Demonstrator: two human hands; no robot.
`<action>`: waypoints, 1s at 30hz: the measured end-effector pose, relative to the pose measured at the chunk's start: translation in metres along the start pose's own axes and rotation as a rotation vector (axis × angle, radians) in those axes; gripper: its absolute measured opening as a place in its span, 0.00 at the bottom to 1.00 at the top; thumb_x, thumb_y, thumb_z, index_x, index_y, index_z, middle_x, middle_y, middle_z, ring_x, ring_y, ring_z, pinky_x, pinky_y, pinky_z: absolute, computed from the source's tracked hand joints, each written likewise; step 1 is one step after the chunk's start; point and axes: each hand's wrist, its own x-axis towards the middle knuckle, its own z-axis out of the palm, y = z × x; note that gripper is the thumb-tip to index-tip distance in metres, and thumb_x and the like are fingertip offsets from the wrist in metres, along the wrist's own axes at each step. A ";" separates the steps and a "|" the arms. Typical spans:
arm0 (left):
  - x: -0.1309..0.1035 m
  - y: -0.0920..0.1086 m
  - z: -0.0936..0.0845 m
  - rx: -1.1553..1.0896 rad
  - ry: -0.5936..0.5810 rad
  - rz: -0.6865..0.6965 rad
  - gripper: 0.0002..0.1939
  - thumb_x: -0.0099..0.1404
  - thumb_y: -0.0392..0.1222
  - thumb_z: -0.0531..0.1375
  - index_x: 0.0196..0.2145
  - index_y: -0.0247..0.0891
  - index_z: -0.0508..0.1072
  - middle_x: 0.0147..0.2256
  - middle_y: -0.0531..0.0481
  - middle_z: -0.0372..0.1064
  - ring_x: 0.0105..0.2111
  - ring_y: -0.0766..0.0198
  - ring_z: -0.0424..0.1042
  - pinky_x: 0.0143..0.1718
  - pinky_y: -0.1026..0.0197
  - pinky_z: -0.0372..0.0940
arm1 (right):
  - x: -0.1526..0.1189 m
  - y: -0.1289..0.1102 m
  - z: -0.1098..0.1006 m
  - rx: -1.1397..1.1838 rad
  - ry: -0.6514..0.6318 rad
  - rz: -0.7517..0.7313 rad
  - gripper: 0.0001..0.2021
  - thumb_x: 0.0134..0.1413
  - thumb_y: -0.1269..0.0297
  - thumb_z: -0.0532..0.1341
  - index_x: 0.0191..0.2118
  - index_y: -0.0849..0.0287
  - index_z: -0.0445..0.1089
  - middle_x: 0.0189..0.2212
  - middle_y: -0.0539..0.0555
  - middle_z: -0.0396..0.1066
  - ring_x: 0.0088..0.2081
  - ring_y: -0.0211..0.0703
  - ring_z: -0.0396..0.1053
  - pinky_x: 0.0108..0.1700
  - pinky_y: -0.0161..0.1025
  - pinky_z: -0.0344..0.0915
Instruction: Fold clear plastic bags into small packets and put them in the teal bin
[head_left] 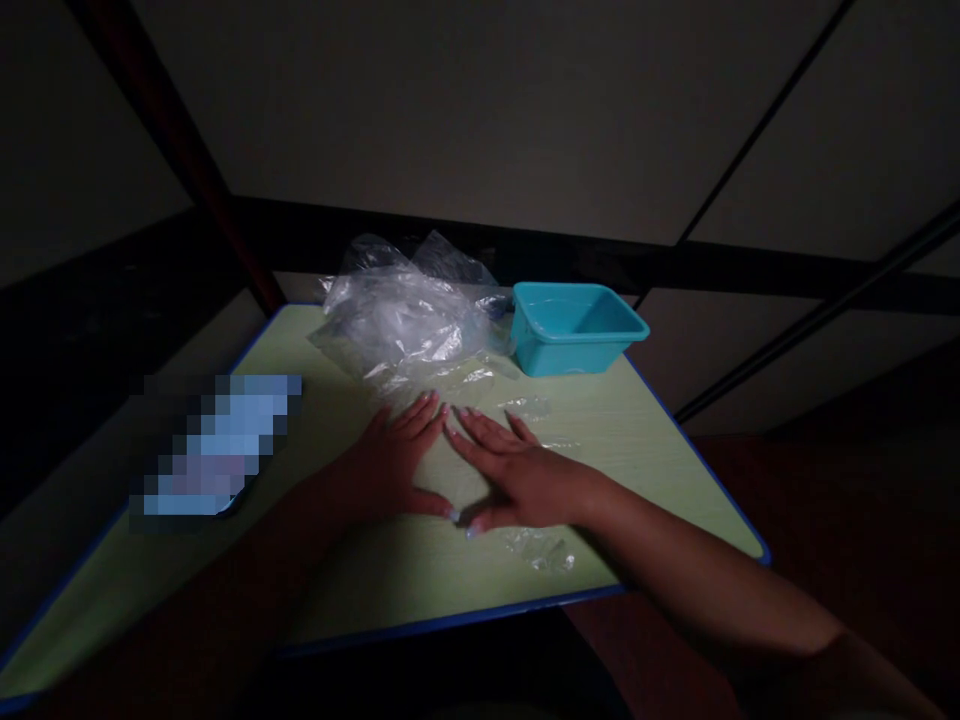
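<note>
My left hand (401, 455) lies palm down near the middle of the table, its fingers stretched out. Beside it, my right hand (517, 475) is also flat, with its fingers spread. The two thumbs and forefingers nearly meet. Under and around my right hand lies a thin clear plastic bag (540, 548), its creased end showing on the near side. Just beyond my fingertips sits a crumpled heap of clear plastic bags (409, 320). What is under my palms is hidden.
A turquoise plastic basket (577, 350) stands at the table's back right. A phone-like device (225, 450), blurred out, lies at the left edge. The pale green table (360, 600) has a blue rim. Behind it rise dark cabinet panels (465, 110).
</note>
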 end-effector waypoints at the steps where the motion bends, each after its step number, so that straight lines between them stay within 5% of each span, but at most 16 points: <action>1: -0.001 0.000 0.001 0.001 -0.019 -0.002 0.64 0.48 0.78 0.55 0.68 0.32 0.42 0.68 0.31 0.34 0.67 0.38 0.37 0.62 0.34 0.37 | 0.001 0.000 0.003 -0.002 -0.049 -0.001 0.50 0.53 0.40 0.60 0.70 0.60 0.34 0.69 0.67 0.26 0.69 0.61 0.27 0.62 0.68 0.26; 6: -0.002 0.003 0.000 -0.007 -0.050 -0.035 0.65 0.44 0.79 0.57 0.68 0.35 0.44 0.67 0.30 0.31 0.67 0.36 0.36 0.61 0.32 0.36 | 0.001 0.001 0.002 0.011 -0.052 -0.026 0.48 0.55 0.39 0.57 0.70 0.58 0.34 0.68 0.65 0.21 0.69 0.59 0.24 0.61 0.68 0.22; 14: 0.002 0.011 0.002 -0.007 0.026 0.040 0.61 0.49 0.75 0.57 0.68 0.30 0.46 0.67 0.27 0.35 0.67 0.37 0.38 0.62 0.32 0.36 | 0.009 0.002 0.007 0.051 0.023 -0.026 0.44 0.60 0.41 0.52 0.70 0.58 0.28 0.69 0.64 0.27 0.69 0.52 0.28 0.62 0.66 0.18; 18: 0.003 0.014 -0.003 0.009 -0.064 0.002 0.64 0.48 0.77 0.56 0.68 0.27 0.44 0.66 0.26 0.32 0.67 0.37 0.37 0.62 0.32 0.37 | 0.009 0.008 0.001 0.044 -0.013 0.076 0.41 0.62 0.41 0.49 0.70 0.56 0.30 0.69 0.62 0.26 0.69 0.52 0.26 0.62 0.68 0.22; 23: 0.002 0.012 -0.002 0.028 -0.036 -0.014 0.63 0.48 0.79 0.55 0.68 0.32 0.44 0.67 0.29 0.33 0.67 0.37 0.37 0.62 0.32 0.39 | 0.001 0.029 -0.023 0.040 -0.125 0.264 0.39 0.63 0.43 0.49 0.70 0.57 0.34 0.68 0.63 0.20 0.69 0.55 0.22 0.62 0.68 0.31; 27: 0.000 0.009 -0.002 0.038 -0.048 -0.027 0.63 0.47 0.78 0.55 0.68 0.32 0.45 0.66 0.28 0.33 0.66 0.36 0.37 0.61 0.31 0.41 | -0.002 0.043 -0.029 0.031 -0.059 0.406 0.42 0.62 0.42 0.49 0.70 0.60 0.31 0.68 0.65 0.21 0.68 0.57 0.22 0.63 0.66 0.35; 30: -0.002 0.008 -0.003 0.030 -0.037 -0.054 0.63 0.47 0.78 0.56 0.68 0.30 0.46 0.66 0.27 0.34 0.66 0.35 0.40 0.60 0.31 0.44 | 0.000 0.040 -0.024 0.021 0.006 0.364 0.43 0.60 0.41 0.51 0.70 0.59 0.31 0.68 0.65 0.23 0.68 0.58 0.24 0.63 0.67 0.34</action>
